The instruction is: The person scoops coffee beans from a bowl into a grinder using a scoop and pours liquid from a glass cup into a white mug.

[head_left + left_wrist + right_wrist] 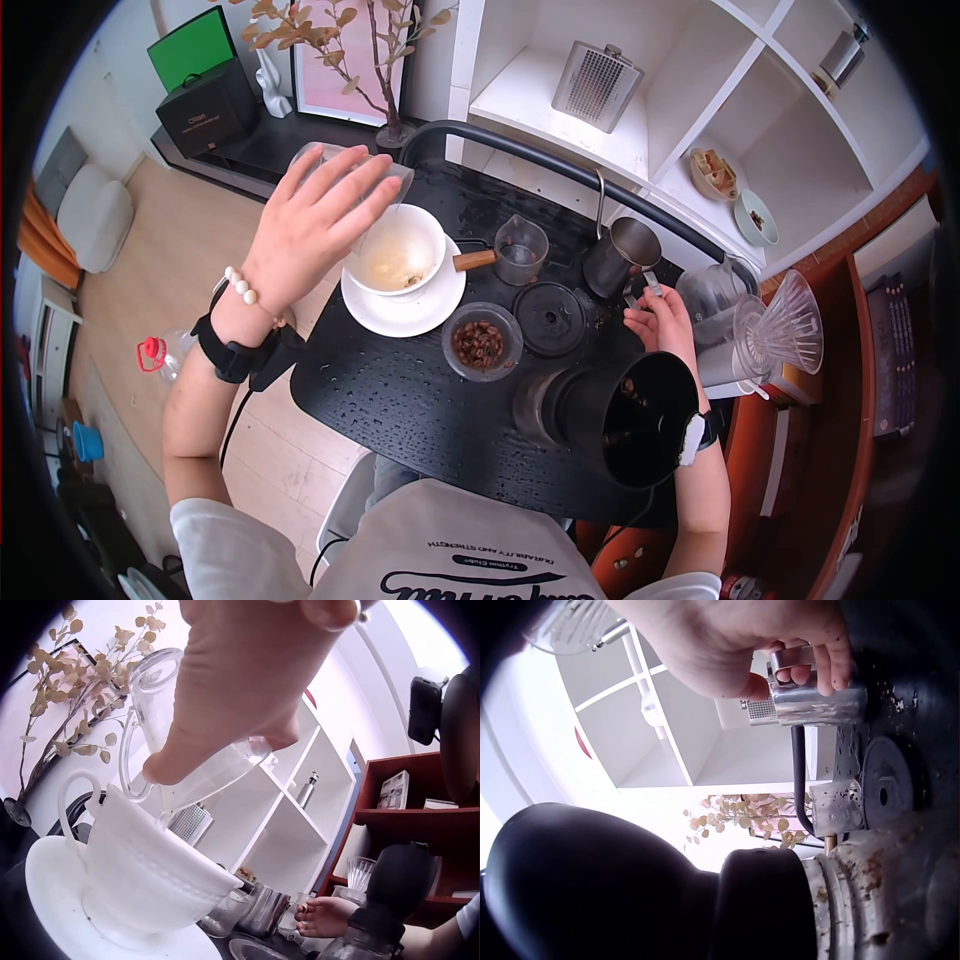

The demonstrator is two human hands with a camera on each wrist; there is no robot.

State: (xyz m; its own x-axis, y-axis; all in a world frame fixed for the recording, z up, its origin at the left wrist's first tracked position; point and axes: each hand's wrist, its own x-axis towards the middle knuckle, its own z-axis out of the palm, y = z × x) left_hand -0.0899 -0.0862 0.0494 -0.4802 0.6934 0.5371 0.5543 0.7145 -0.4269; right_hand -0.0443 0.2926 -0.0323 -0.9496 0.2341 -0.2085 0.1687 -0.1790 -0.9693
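My left hand (310, 225) grips a clear glass pitcher (398, 182) and holds it tipped over a white cup (400, 255) on a saucer (405, 315). The left wrist view shows the pitcher (161, 690) with its spout at the rim of the cup (150, 870). On the right, my right hand (660, 322) has its fingers (810, 673) curled through the handle of a metal jug (625, 255), which stands on the black table (400, 400). A black grinder (620, 415) stands just in front of that hand.
A glass bowl of coffee beans (480, 343), a black lid (550, 318) and a small glass cup with a wooden handle (520, 250) sit mid-table. A glass server (715, 290) and a clear dripper (790, 325) stand at the right. White shelves (640, 150) rise behind.
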